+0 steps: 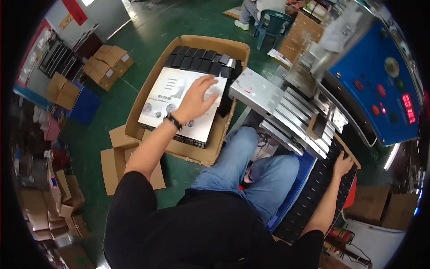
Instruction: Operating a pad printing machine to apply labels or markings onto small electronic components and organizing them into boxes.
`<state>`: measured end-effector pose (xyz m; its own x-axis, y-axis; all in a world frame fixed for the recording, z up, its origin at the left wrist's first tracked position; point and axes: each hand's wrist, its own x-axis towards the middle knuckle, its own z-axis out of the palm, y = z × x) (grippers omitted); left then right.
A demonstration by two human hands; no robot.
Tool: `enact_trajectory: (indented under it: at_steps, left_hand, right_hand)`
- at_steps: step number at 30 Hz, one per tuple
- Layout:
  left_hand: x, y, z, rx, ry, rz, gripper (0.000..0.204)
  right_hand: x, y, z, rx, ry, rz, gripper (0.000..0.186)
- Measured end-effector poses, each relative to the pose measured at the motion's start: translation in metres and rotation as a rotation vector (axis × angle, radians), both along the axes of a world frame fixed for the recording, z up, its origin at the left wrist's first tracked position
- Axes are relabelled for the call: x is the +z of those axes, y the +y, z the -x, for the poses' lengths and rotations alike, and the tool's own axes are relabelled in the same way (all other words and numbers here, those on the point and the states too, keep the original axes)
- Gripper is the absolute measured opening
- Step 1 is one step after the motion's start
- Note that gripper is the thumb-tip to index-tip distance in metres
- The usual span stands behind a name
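My left hand, wearing a black wristband, reaches with fingers apart over a white printed sheet atop stacked flat items in a large cardboard box. Rows of black blocks lie at the box's far end. My right hand has its fingers curled at the edge of a black slotted tray; what they grip is unclear. Above the tray stands a metal machine with a grooved bed and a small dark piece on it. A blue control panel with buttons and a red display is at the upper right.
Open cardboard boxes lie left of my legs. More boxes and a blue bin stand further back left. A seated person is on a green chair at the back. Boxes and red cylinders are at the right.
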<state>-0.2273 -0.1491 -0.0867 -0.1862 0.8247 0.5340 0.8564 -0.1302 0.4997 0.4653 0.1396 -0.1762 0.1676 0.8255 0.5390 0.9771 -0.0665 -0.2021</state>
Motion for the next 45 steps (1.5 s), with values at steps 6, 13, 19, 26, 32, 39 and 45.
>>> enact_trajectory:
  at_steps: [6,13,19,26,32,39,45]
  left_hand:
    - [-0.016,0.064,0.083,0.150,0.298,0.381,0.067]
    - [-0.036,0.096,0.106,0.048,0.450,0.494,0.066]
    - [-0.048,0.031,0.080,-0.010,0.439,0.500,0.062]
    - [0.005,-0.040,0.041,-0.018,0.427,0.393,0.063]
    - [0.054,-0.002,-0.027,-0.217,-0.001,0.072,0.063]
    - [0.099,0.103,-0.176,-0.595,0.152,-0.075,0.063]
    - [0.084,0.146,-0.230,-0.701,0.381,-0.025,0.062]
  right_hand:
    - [0.054,-0.063,0.060,0.280,0.108,0.068,0.054]
    - [0.096,-0.118,0.078,0.398,0.209,0.116,0.044]
    - [0.128,-0.134,0.099,0.530,0.319,0.102,0.040]
    - [0.175,-0.133,0.189,0.802,0.853,0.176,0.042]
    - [0.209,-0.106,0.210,0.910,0.943,0.637,0.057]
    - [0.217,-0.108,0.207,0.941,0.750,0.612,0.061]
    - [0.143,-0.113,0.096,0.703,1.092,0.331,0.070]
